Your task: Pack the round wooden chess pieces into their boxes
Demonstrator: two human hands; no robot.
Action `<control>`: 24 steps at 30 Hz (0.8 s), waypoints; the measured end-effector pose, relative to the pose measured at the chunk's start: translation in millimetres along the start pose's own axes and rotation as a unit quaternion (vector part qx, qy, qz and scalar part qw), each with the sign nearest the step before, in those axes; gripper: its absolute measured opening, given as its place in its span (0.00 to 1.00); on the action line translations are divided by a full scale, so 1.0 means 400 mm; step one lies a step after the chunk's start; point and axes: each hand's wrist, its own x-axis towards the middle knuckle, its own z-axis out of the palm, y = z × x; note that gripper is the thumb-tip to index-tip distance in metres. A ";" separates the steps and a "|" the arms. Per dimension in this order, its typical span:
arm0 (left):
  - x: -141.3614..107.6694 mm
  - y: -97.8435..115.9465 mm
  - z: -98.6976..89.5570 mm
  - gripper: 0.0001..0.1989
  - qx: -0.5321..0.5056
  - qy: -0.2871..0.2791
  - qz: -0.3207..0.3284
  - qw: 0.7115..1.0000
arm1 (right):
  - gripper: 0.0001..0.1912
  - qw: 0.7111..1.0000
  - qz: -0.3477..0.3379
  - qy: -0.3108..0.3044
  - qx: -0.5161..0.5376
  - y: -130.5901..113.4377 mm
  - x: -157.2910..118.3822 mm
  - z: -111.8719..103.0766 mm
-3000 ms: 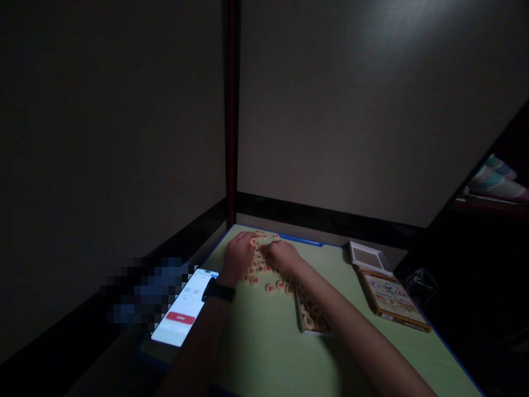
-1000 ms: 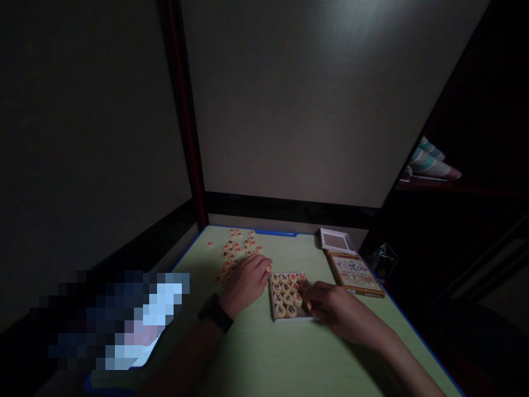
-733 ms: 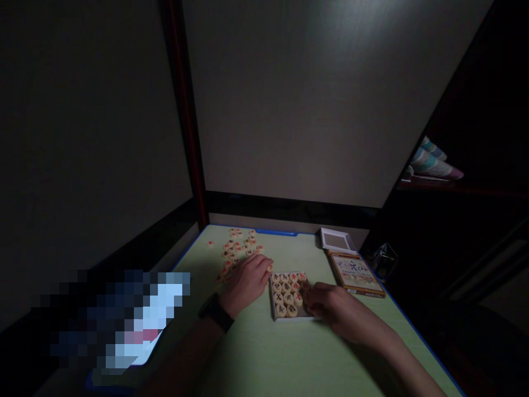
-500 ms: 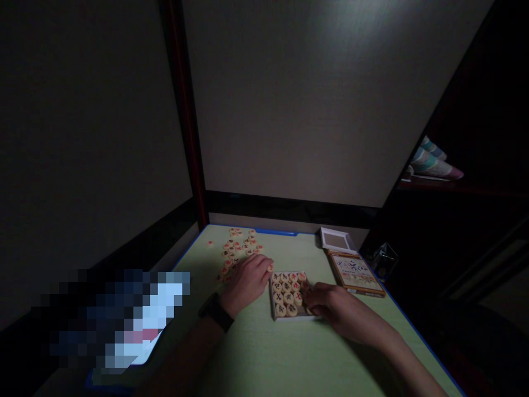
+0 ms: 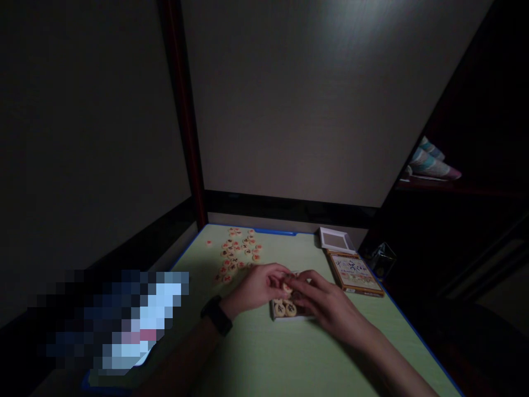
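Over a shallow open box [image 5: 273, 312], my left hand [image 5: 262, 285] and my right hand [image 5: 328, 300] come together at one round wooden Chinese chess piece [image 5: 286, 288] with a red mark. My left fingers pinch it from the left. The right fingertips close on it from the other side. Below them, pieces with black characters [image 5: 291, 309] lie in the front of the box; both hands hide most of the rest. Left of the box, several loose Chinese chess pieces [image 5: 230, 253] with red or black characters are scattered on the green table [image 5: 256, 353].
At the right edge lie a printed game box [image 5: 357, 274] and, behind it, a white box part [image 5: 335, 240]. A dark shiny packet [image 5: 383, 259] stands beyond the edge. A blurred bright object [image 5: 152, 320] is at the left edge. A wall [image 5: 289, 138] rises behind the table.
My left hand has moved right from beside the loose pieces to above the box, carrying a piece. My right hand has shifted slightly left and up to meet it.
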 end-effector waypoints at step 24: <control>-0.001 -0.024 0.000 0.11 0.172 0.050 0.046 0.983 | 0.14 0.991 0.035 -0.125 -0.004 0.020 -0.006 -0.048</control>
